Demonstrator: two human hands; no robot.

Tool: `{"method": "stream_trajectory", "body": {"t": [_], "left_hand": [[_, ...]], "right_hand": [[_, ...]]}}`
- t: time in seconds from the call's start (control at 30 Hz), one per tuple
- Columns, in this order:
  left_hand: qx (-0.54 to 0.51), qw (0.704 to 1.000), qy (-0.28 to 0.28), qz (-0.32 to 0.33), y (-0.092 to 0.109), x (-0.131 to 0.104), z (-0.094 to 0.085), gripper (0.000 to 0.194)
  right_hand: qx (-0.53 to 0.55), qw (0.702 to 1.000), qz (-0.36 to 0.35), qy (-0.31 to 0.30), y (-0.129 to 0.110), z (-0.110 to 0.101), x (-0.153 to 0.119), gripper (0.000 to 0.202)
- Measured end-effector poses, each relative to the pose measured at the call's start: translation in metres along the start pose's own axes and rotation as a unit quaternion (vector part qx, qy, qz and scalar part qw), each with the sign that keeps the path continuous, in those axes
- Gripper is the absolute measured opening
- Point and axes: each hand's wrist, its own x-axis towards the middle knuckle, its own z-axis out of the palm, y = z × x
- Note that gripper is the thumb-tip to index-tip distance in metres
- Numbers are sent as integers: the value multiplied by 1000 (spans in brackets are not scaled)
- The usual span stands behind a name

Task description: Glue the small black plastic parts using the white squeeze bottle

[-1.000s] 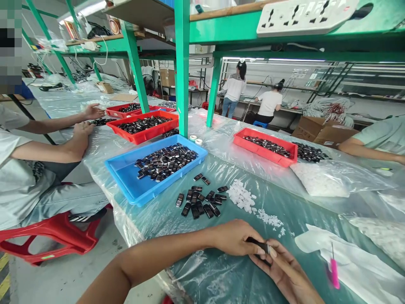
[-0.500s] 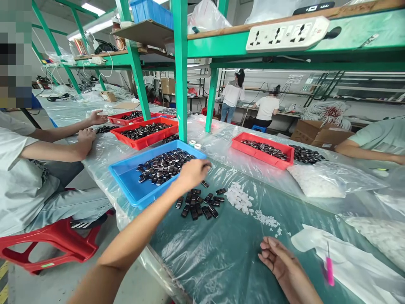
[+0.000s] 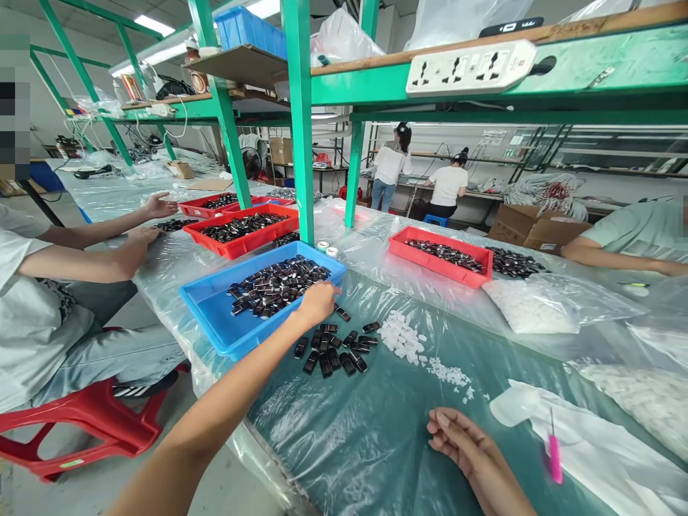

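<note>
My left hand [image 3: 318,302] is at the right corner of a blue tray [image 3: 207,301], back of the hand up and fingers curled. What its fingers hold, if anything, is hidden. Many small black oblong cases [image 3: 279,283] with shiny edges fill part of the tray. More black cases [image 3: 327,351] lie loose on the green mat just in front of it, one close below my left fingers. My right hand [image 3: 467,444] rests low on the mat, fingers loosely bent, with nothing visible in it. Beyond it lie small white plastic pieces [image 3: 403,337] and finer white bits [image 3: 448,373].
A pink-handled screwdriver [image 3: 555,457] lies on a white sheet [image 3: 585,444] at right. Behind are a red tray [image 3: 398,251], plastic bags of white parts [image 3: 532,308] and a green shelf post [image 3: 301,143]. Co-workers sit at left and right.
My left hand has shifted slightly left and down, toward the tray's corner. My right fingers have drawn in a little. The whole view has shifted slightly.
</note>
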Motion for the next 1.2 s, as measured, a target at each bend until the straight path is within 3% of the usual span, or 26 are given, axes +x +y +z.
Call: {"method": "stream_trajectory", "body": {"t": [0.1,0.23,0.4,0.63,0.77,0.83,0.97,1.2], "left_hand": [[-33,997,-48,52,7,1,18,36],[-85,992,-66,59,13,1,36,28],[-214,973,-75,48,26,-3,38,19],[-466,861,-174,105,59,-14,15,53],[-657,707,-257,59,71,-23,5,53],[-699,655,-283,39,74,-27,2,49],[-721,625,-297,42,79,-32,-1,42],[-718,624,-304,45,85,-36,2,41]], "right_hand": [[-11,1000,-8,4,-1,2,-1,28],[-23,1000,-15,11,2,2,1,30],[-33,998,-26,35,3,3,1,32],[-36,998,-30,32,3,3,2,33],[-34,998,-38,44,8,4,3,33],[-36,998,-37,40,8,4,4,32],[-37,998,-33,47,8,3,5,33],[-45,996,-44,56,9,5,5,34]]}}
